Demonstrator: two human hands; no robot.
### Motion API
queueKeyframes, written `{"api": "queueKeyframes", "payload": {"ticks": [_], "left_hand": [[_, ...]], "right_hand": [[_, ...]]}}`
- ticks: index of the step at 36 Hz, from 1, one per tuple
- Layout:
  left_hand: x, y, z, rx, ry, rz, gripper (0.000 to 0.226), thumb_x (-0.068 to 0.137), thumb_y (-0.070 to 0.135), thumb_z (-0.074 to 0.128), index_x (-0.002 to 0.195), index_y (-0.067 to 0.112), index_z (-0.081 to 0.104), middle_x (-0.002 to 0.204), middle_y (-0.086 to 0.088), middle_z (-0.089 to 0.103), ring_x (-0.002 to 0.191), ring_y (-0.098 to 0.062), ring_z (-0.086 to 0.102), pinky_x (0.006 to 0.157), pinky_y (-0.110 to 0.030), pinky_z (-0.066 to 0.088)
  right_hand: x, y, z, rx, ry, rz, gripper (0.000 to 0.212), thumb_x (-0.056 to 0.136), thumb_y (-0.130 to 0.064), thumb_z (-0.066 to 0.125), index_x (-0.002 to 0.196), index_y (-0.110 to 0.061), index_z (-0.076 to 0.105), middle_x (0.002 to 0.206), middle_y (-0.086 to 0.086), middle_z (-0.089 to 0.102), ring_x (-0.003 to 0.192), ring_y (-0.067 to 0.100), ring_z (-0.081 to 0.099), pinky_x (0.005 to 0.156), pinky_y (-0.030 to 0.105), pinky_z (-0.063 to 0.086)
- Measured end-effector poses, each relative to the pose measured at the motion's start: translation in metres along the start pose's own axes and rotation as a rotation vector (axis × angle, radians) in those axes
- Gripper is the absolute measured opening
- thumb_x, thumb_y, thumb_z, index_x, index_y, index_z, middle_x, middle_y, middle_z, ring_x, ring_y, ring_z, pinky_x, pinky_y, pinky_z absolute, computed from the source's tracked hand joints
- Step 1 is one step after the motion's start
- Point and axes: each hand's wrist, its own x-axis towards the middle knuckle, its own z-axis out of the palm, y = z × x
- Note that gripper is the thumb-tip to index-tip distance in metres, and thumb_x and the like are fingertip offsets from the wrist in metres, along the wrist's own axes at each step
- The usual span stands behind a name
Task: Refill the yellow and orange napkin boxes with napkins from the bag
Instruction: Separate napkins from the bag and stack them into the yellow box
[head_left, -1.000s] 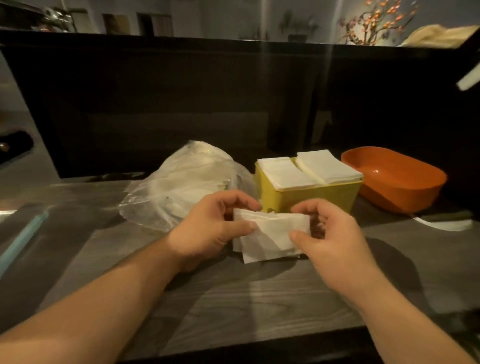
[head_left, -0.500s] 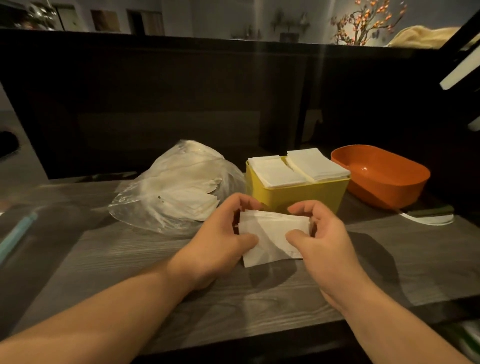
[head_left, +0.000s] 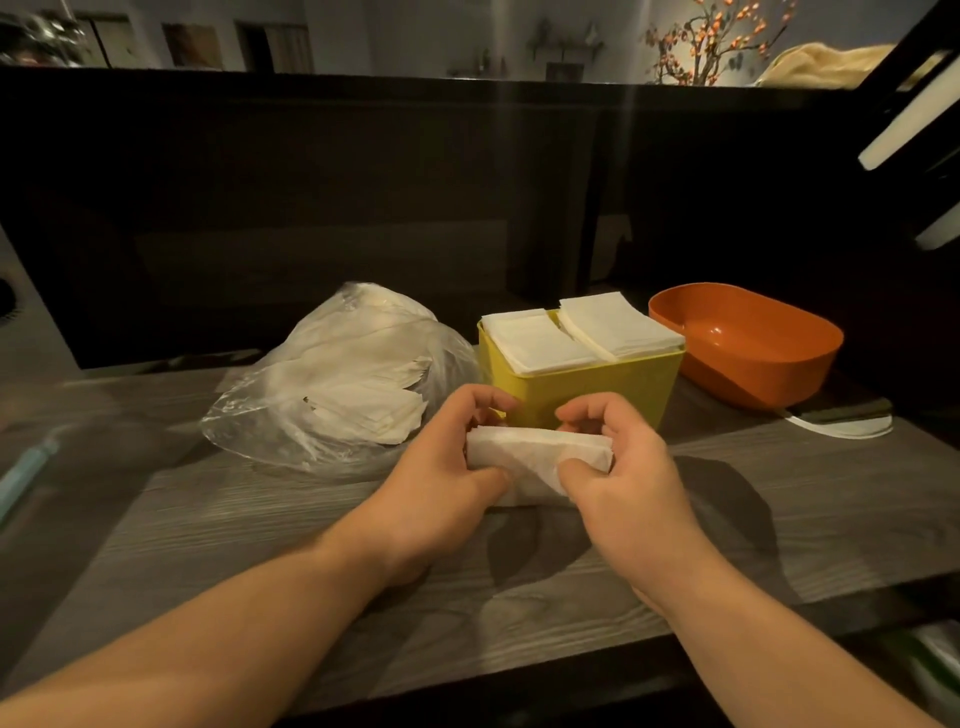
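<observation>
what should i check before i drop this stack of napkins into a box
1. Grip: left hand and right hand both hold the napkin stack: ok.
2. Stack edges squared: the hands cover its ends: cannot tell.
3. Room in the yellow box: two piles already rise past its rim: not ok.
4. Room in the orange box: its inside looks bare: ok.
5. Way to the orange box: nothing lies on the table to the right of the yellow box: ok.
6. Supply: the bag has napkins in it: ok.
</observation>
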Motion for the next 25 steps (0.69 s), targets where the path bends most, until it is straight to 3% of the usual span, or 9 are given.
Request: {"api": "queueKeyframes", "payload": {"ticks": [2, 4, 7, 11, 15, 20, 25], "left_hand": [[0.000, -0.002, 0.000, -0.046, 0.005, -0.033, 0.054, 0.090, -0.011, 0.059, 0.114, 0.038, 0.059, 0.113, -0.007, 0.063, 0.096, -0.036, 0.065, 0.083, -0.055, 0.056], [0.000, -0.003, -0.001, -0.063, 0.014, -0.036, 0.051, 0.092, -0.008, 0.058, 0.113, 0.038, 0.060, 0.111, -0.004, 0.065, 0.097, -0.037, 0.065, 0.086, -0.059, 0.054], [0.000, 0.000, -0.002, -0.058, 0.036, -0.002, 0.049, 0.091, -0.006, 0.062, 0.112, 0.039, 0.061, 0.110, -0.005, 0.065, 0.098, -0.033, 0.064, 0.086, -0.055, 0.055], [0.003, 0.006, -0.009, -0.109, 0.072, 0.026, 0.050, 0.087, -0.005, 0.069, 0.118, 0.034, 0.061, 0.110, -0.004, 0.070, 0.104, -0.029, 0.067, 0.092, -0.051, 0.058], [0.004, 0.013, -0.014, -0.218, 0.038, 0.021, 0.052, 0.085, -0.005, 0.072, 0.124, 0.027, 0.058, 0.110, -0.016, 0.072, 0.104, -0.038, 0.069, 0.093, -0.056, 0.057], [0.006, 0.016, -0.018, -0.311, -0.077, 0.021, 0.060, 0.082, -0.012, 0.071, 0.130, 0.020, 0.055, 0.109, -0.023, 0.070, 0.104, -0.041, 0.069, 0.088, -0.045, 0.060], [0.007, 0.016, -0.021, -0.367, -0.040, 0.031, 0.062, 0.076, -0.011, 0.075, 0.129, 0.018, 0.057, 0.108, -0.024, 0.068, 0.103, -0.040, 0.069, 0.089, -0.041, 0.060]], "right_hand": [[0.000, 0.000, 0.000, -0.025, -0.014, 0.000, 0.039, 0.086, 0.004, 0.066, 0.103, -0.030, 0.058, 0.101, -0.005, 0.060, 0.091, 0.011, 0.061, 0.063, 0.014, 0.052], [-0.001, -0.002, -0.002, -0.043, -0.038, -0.006, 0.036, 0.087, 0.003, 0.066, 0.101, -0.029, 0.059, 0.099, -0.006, 0.060, 0.087, 0.008, 0.061, 0.060, 0.012, 0.050], [-0.003, -0.008, -0.008, -0.126, -0.092, -0.055, 0.032, 0.088, -0.001, 0.067, 0.097, -0.032, 0.060, 0.091, -0.014, 0.060, 0.086, -0.004, 0.058, 0.058, 0.009, 0.048], [0.000, -0.025, -0.022, -0.389, -0.207, -0.161, 0.040, 0.088, -0.010, 0.069, 0.104, -0.043, 0.052, 0.098, -0.024, 0.056, 0.096, -0.010, 0.052, 0.071, 0.013, 0.050], [0.010, -0.056, -0.037, -0.646, -0.413, -0.201, 0.046, 0.088, -0.011, 0.065, 0.099, -0.052, 0.047, 0.103, -0.031, 0.053, 0.097, -0.013, 0.052, 0.073, 0.017, 0.050], [0.027, -0.090, -0.044, -0.816, -0.800, -0.150, 0.037, 0.089, -0.012, 0.068, 0.102, -0.045, 0.057, 0.083, -0.055, 0.044, 0.072, -0.026, 0.049, 0.055, 0.003, 0.041], [0.042, -0.098, -0.039, -0.899, -0.901, -0.126, 0.048, 0.089, -0.014, 0.071, 0.117, -0.049, 0.054, 0.078, -0.051, 0.046, 0.069, -0.019, 0.052, 0.054, 0.005, 0.041]]}}
